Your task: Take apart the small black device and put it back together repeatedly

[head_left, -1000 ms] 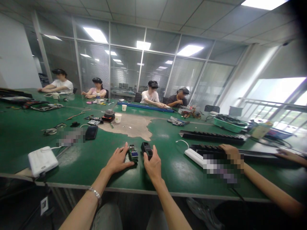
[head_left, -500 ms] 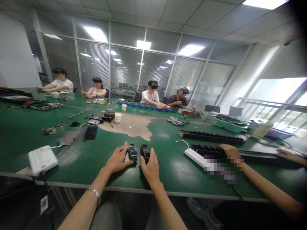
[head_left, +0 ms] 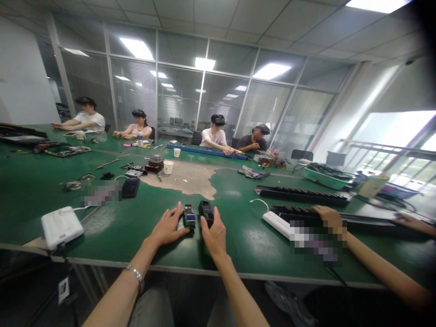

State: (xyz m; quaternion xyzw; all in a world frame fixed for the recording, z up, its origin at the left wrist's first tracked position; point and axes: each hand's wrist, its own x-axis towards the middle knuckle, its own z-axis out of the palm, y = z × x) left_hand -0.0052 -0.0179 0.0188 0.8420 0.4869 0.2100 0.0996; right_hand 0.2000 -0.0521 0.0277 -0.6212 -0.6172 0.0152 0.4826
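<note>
My left hand (head_left: 165, 228) lies on the green table (head_left: 129, 227) with fingers spread, its fingertips against a small module with a circuit board and a blue display (head_left: 189, 216). My right hand (head_left: 214, 234) grips a small black box-shaped part (head_left: 206, 212) from behind. The black part stands close beside the module, just to its right. A metal bracelet (head_left: 135, 273) sits on my left wrist.
A white box (head_left: 61, 225) with a cable lies at the near left edge. To the right, another person's hand (head_left: 329, 217) rests on a black keyboard-like strip (head_left: 301, 194) and a white power strip (head_left: 274, 222). Several people sit at the far side among cups, tools and parts.
My right hand has slid the black part leftward, closer to the module. My left hand has stayed in place.
</note>
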